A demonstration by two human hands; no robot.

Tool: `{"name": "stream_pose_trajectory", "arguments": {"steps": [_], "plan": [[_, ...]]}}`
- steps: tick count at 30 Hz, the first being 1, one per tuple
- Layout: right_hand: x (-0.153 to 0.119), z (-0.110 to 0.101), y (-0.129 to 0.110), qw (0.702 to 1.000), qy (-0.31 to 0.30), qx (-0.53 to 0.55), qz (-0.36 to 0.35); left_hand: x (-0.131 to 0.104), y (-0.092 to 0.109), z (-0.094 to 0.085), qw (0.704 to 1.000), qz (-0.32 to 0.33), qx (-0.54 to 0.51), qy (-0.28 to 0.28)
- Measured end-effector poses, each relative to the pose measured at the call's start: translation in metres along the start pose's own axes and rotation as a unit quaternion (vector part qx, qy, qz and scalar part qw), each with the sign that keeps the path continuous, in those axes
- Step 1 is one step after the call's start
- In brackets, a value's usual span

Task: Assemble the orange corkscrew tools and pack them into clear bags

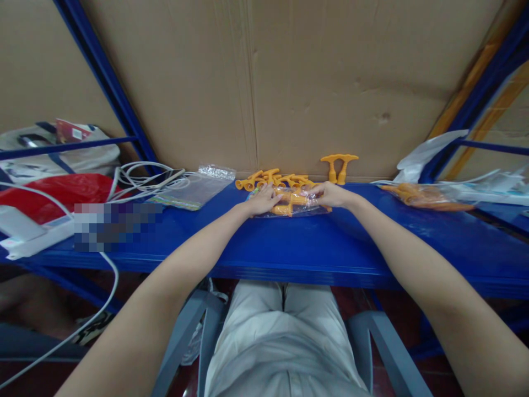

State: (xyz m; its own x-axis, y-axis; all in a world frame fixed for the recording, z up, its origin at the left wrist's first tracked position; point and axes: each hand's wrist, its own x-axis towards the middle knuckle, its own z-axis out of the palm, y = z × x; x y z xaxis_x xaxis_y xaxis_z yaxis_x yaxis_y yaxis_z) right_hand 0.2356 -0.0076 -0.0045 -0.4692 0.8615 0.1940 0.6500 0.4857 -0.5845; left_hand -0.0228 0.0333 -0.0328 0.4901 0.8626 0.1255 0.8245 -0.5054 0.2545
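A clear plastic bag (303, 208) with orange-yellow plastic pieces in it lies on the blue shelf in front of me. My left hand (263, 200) rests flat over its left end, fingers stretched out. At the bag's right end, my right hand (330, 194) has its fingers closed on the plastic; the fingertips are partly hidden. Just behind the bag is a pile of loose orange-yellow plastic pieces (270, 175), some with ring-like ends. Two T-shaped orange-yellow pieces (339, 165) stand upright against the cardboard, to the right of the pile.
On the right lies another bag of orange pieces (425, 197). A flat clear zip bag (194, 190) and coiled white cables (144, 176) are at the left, near a white power strip (39, 234) and a red bag (58, 190). Cardboard (289, 82) closes off the back.
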Motion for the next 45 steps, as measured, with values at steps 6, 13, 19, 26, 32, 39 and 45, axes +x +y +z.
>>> {"name": "stream_pose_trajectory", "arguments": {"steps": [6,13,19,26,32,39,45], "plan": [[0.005,0.01,-0.006,0.999,0.007,0.001,-0.033,-0.001,0.001,0.0,1.0,0.009,-0.012,0.011],[0.007,0.017,-0.002,0.991,0.084,0.102,-0.01,-0.005,0.007,-0.003,1.0,-0.004,-0.014,0.011],[0.006,0.012,0.005,0.978,0.118,0.165,0.042,-0.008,0.013,-0.006,0.999,-0.001,-0.025,0.031],[0.006,0.0,-0.001,0.981,0.14,-0.111,0.075,-0.009,0.015,-0.01,0.998,0.01,-0.026,0.063],[0.0,-0.002,-0.012,0.966,0.054,-0.228,0.114,-0.011,0.013,-0.01,0.991,0.057,-0.055,0.108],[-0.003,0.001,-0.019,0.975,0.055,-0.105,0.188,-0.006,0.01,-0.009,0.955,0.224,-0.095,0.171],[-0.006,0.006,-0.029,0.983,0.048,-0.024,0.177,-0.005,0.014,-0.01,0.952,0.219,-0.088,0.196]]}}
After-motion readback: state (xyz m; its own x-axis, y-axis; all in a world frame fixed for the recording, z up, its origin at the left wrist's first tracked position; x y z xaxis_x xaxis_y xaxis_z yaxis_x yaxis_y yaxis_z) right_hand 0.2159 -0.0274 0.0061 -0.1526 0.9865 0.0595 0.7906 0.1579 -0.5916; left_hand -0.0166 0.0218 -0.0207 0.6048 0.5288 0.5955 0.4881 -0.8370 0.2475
